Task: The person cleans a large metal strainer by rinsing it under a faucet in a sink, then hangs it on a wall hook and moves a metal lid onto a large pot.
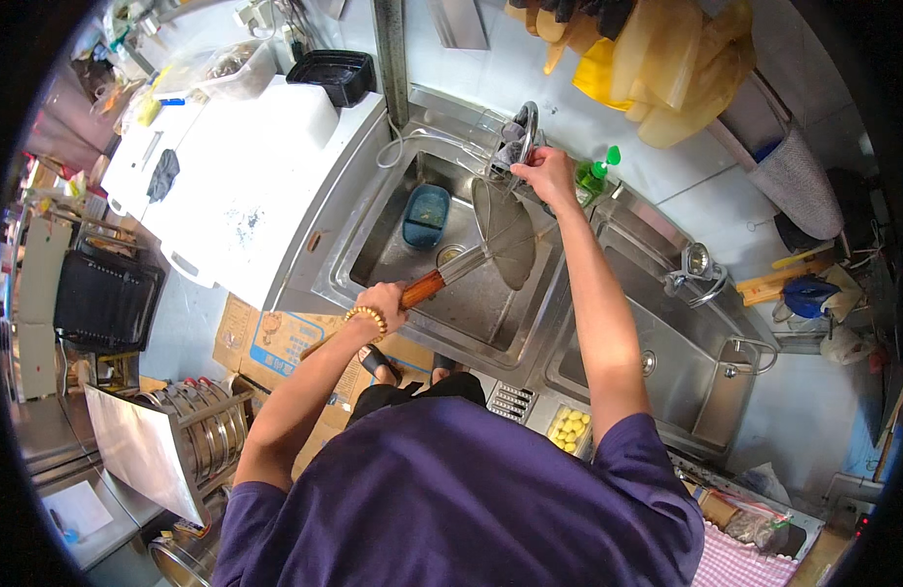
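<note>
My left hand [384,302] grips the wooden handle [422,289] of a long-handled wire-mesh skimmer. Its round mesh head [506,238] is tilted over the left basin of a stainless-steel sink [466,323], below the faucet. At the back of the basin, my right hand [548,174] has its fingers on the end of the curved faucet spout [530,128]. A dark teal divided plastic tub [425,216] lies in the basin near the drain [449,254]. Just right of the faucet stands a green pump bottle [591,180].
A second basin [627,293] adjoins on the right, with another faucet [697,275]. White cutting boards [224,183] and a black tray [334,77] occupy the left counter. Rubber gloves [664,66] hang above. Flattened cardboard [297,345] covers the floor; a metal rack [194,425] stands left.
</note>
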Tool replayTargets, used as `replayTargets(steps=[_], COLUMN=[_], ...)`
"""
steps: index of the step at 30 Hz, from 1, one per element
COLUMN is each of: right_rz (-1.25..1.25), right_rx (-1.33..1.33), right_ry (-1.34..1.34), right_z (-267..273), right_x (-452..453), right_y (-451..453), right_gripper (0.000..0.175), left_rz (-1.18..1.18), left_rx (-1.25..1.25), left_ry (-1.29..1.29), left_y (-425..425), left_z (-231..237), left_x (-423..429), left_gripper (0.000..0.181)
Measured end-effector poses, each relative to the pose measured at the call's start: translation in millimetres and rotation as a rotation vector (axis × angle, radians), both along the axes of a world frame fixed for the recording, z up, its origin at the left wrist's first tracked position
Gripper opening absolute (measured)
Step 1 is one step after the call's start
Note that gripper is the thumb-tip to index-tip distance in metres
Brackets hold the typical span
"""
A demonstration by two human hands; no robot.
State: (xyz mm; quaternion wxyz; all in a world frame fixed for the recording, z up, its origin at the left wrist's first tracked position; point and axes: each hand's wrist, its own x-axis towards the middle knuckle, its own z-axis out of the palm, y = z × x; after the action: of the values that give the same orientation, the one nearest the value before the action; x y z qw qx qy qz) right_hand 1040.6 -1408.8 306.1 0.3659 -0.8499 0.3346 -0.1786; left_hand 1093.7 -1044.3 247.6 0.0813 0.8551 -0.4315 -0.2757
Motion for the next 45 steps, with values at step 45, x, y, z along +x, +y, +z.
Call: replayTargets(steps=[45], right_rz=[-0.231], right_rx=[-0.42], right_ry=[-0.009], right_z=[-49], right_x=[5], right_y=[14], right_gripper=[0.046], left_rz=[-0.039], left_rx=[-0.009], left_ry=[-0.551], left_y=[97], left_z=[-61], left_x=[37], left_gripper=[0.044])
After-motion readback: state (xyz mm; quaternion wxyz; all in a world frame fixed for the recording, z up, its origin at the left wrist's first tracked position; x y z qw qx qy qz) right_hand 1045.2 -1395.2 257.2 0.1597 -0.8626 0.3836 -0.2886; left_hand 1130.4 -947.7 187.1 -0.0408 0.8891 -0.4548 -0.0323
